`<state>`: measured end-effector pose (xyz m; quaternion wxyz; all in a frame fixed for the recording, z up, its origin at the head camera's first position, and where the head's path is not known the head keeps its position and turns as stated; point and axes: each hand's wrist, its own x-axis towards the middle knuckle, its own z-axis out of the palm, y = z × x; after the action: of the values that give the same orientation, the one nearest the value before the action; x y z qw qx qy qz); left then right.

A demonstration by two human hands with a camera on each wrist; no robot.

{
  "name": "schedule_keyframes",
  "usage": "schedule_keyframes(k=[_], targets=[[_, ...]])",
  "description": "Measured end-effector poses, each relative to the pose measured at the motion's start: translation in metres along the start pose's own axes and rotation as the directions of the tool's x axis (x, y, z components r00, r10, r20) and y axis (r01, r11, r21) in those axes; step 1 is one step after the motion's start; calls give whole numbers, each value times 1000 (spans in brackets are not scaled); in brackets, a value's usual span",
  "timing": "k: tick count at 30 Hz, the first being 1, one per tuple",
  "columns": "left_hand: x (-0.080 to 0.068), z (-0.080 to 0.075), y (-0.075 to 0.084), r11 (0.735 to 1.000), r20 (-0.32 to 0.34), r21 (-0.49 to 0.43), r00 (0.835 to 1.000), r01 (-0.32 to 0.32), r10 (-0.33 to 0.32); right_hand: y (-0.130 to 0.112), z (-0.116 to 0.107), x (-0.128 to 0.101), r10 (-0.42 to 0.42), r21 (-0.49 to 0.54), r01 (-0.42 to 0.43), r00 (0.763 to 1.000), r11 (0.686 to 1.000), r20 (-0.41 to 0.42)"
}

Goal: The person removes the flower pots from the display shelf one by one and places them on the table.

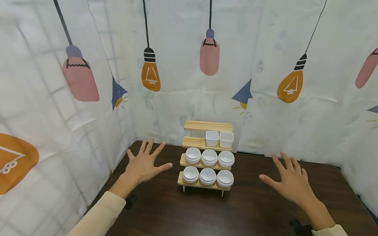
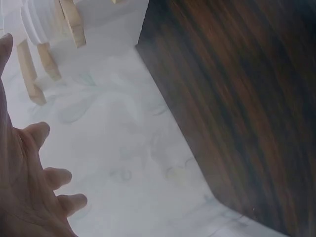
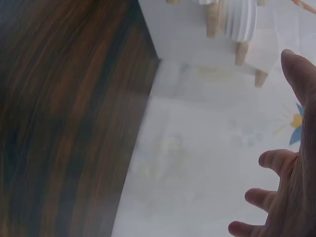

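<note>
A small wooden stepped rack [image 1: 208, 126] stands at the back middle of the dark table [image 1: 240, 220]. Its two lower steps each carry three stacked round white bowls [image 1: 208, 176], and a higher step holds two square white cups [image 1: 219, 138]. My left hand [image 1: 145, 163] hovers left of the rack with fingers spread, holding nothing. My right hand [image 1: 289, 181] hovers right of it, also spread and empty. In the left wrist view the left hand [image 2: 34, 192] appears with the rack's legs [image 2: 29, 74] beyond. The right wrist view shows the right hand [image 3: 291, 197] and round bowls [image 3: 242, 19] edge-on.
Cloth walls printed with light bulbs [image 1: 211, 52] close in the table at the back and on both sides. A black wrist strap [image 1: 300, 229] shows on the right arm. The rack stands close to the back cloth.
</note>
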<state>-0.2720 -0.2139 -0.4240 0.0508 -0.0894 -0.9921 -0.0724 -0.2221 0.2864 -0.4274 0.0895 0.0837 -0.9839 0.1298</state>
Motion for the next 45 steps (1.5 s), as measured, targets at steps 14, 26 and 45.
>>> schedule_keyframes(k=[14, 26, 45], targets=[[-10, 23, 10, 967, -86, -255, 996, -15, -7, -33, 18, 2, -39, 193, 51, 997, 980, -65], [-9, 56, 26, 836, -232, -542, 972, -85, -51, -55, 31, 18, -16, 424, 67, 992, 903, -122], [1, 96, 52, 426, -124, -904, 974, -32, -191, -86, 41, 61, 83, 660, -5, 993, 751, -87]])
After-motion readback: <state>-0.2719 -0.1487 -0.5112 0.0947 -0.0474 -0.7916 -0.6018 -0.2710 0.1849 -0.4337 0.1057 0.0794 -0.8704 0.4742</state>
